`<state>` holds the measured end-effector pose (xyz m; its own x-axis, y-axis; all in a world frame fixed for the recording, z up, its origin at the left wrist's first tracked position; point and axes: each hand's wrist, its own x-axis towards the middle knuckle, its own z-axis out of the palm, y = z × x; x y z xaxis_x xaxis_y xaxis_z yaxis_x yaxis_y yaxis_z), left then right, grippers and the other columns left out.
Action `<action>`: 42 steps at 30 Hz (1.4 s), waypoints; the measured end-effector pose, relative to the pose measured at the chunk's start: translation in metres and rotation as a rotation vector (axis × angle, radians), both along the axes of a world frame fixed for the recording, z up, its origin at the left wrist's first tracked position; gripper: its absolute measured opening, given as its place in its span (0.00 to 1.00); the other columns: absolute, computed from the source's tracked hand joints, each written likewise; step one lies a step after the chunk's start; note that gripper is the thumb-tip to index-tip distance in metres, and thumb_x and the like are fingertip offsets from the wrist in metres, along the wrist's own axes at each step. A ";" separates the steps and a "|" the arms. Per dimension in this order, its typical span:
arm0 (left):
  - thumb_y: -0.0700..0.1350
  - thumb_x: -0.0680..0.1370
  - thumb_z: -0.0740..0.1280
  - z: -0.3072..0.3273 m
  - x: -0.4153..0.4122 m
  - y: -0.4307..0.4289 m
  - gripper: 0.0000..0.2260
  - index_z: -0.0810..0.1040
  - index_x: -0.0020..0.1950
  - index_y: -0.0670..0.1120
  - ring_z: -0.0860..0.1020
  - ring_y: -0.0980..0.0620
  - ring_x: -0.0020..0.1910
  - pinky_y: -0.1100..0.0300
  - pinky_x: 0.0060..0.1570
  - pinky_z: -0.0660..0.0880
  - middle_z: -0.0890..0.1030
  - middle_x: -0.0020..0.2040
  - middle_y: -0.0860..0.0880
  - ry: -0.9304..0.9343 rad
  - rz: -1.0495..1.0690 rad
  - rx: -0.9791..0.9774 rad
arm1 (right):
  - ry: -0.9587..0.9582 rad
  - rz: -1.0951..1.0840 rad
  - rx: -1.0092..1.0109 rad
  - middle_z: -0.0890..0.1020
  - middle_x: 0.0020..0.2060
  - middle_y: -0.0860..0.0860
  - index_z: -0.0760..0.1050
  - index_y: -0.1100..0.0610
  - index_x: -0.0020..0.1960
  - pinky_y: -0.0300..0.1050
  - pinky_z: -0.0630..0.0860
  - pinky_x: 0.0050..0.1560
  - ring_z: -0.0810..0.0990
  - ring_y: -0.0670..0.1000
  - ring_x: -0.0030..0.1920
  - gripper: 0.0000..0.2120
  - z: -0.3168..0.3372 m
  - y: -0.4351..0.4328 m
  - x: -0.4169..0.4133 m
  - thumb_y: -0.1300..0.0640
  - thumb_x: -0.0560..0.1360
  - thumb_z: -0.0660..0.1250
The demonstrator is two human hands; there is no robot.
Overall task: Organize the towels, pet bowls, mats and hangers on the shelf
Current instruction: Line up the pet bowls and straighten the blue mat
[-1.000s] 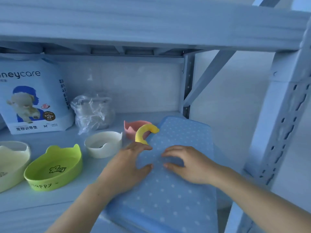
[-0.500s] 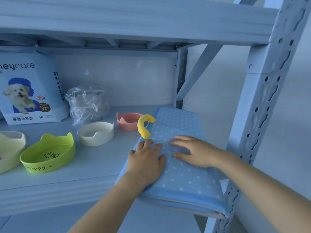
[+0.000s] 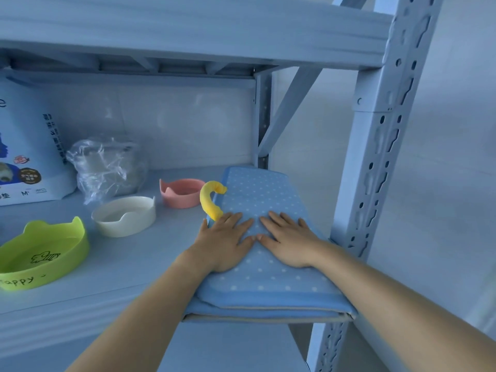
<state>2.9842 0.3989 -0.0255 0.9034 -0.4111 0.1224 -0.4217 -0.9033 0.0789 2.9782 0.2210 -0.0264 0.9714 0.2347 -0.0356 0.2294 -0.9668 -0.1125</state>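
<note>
A folded blue mat with white dots [image 3: 257, 194] lies at the right end of the shelf [image 3: 128, 264], its near end sticking out over the front edge. My left hand [image 3: 224, 241] and my right hand [image 3: 288, 238] press flat on top of it, side by side, fingers straight. A yellow curved hook [image 3: 210, 200] stands at the mat's left edge, just beyond my left fingers. Three pet bowls sit to the left: pink [image 3: 182, 193], white [image 3: 124, 216] and green [image 3: 44, 255].
A pet-pad package [image 3: 29, 157] stands at the back left, with a crumpled clear plastic bag [image 3: 107, 167] beside it. The shelf's perforated upright post [image 3: 375, 170] rises right beside the mat. Another shelf board runs overhead.
The mat has slid deeper onto the shelf under both hands. My hands have come closer together on it, now flat with fingertips nearly touching.
</note>
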 end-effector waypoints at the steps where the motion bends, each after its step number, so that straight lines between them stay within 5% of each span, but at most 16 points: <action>1: 0.60 0.80 0.47 -0.002 0.002 0.001 0.24 0.50 0.76 0.59 0.47 0.55 0.75 0.45 0.73 0.47 0.50 0.77 0.55 0.013 0.004 0.001 | 0.002 0.004 0.003 0.43 0.76 0.47 0.42 0.47 0.76 0.56 0.41 0.74 0.41 0.51 0.76 0.29 0.001 -0.001 0.001 0.38 0.79 0.42; 15: 0.61 0.79 0.45 -0.005 -0.019 -0.012 0.24 0.49 0.75 0.59 0.48 0.53 0.75 0.42 0.71 0.49 0.51 0.77 0.53 0.038 0.091 0.058 | -0.064 0.075 0.073 0.49 0.76 0.45 0.49 0.45 0.76 0.52 0.43 0.74 0.47 0.48 0.76 0.28 -0.004 -0.012 -0.012 0.38 0.79 0.47; 20: 0.61 0.79 0.44 0.003 -0.021 -0.018 0.25 0.48 0.76 0.58 0.48 0.51 0.75 0.38 0.69 0.46 0.50 0.77 0.51 0.108 0.112 0.102 | -0.191 0.061 0.138 0.60 0.74 0.46 0.61 0.45 0.73 0.48 0.53 0.73 0.56 0.48 0.74 0.25 0.002 -0.012 -0.021 0.39 0.78 0.54; 23: 0.60 0.80 0.44 0.003 -0.023 -0.021 0.25 0.50 0.76 0.57 0.50 0.50 0.75 0.36 0.68 0.47 0.52 0.76 0.50 0.094 0.126 0.098 | -0.276 0.061 0.104 0.67 0.69 0.45 0.66 0.45 0.70 0.44 0.63 0.64 0.64 0.48 0.69 0.23 0.005 -0.012 -0.025 0.39 0.77 0.56; 29: 0.61 0.79 0.47 0.004 -0.023 -0.017 0.25 0.54 0.75 0.56 0.53 0.48 0.74 0.34 0.67 0.51 0.57 0.74 0.49 0.083 0.078 0.042 | -0.238 -0.006 0.133 0.71 0.65 0.45 0.69 0.46 0.67 0.44 0.67 0.62 0.69 0.48 0.65 0.22 0.011 -0.005 -0.032 0.40 0.76 0.58; 31: 0.59 0.78 0.54 0.005 -0.023 -0.004 0.22 0.63 0.72 0.56 0.58 0.50 0.72 0.40 0.69 0.56 0.63 0.71 0.51 0.072 0.009 -0.142 | -0.254 -0.026 0.166 0.73 0.63 0.46 0.71 0.48 0.65 0.46 0.69 0.61 0.71 0.49 0.63 0.20 0.013 0.001 -0.038 0.42 0.76 0.59; 34: 0.49 0.77 0.64 0.006 -0.029 0.023 0.14 0.75 0.62 0.51 0.68 0.54 0.65 0.65 0.64 0.60 0.73 0.63 0.52 0.086 -0.178 -0.487 | -0.278 -0.032 0.245 0.76 0.61 0.47 0.73 0.49 0.64 0.47 0.70 0.61 0.73 0.49 0.62 0.18 0.016 0.011 -0.051 0.45 0.76 0.62; 42: 0.43 0.76 0.66 0.001 -0.067 0.073 0.09 0.80 0.56 0.47 0.73 0.56 0.59 0.82 0.53 0.57 0.77 0.57 0.51 -0.035 -0.375 -0.506 | -0.330 0.007 0.364 0.81 0.53 0.44 0.79 0.51 0.56 0.38 0.70 0.59 0.76 0.43 0.55 0.11 0.019 0.031 -0.101 0.53 0.74 0.68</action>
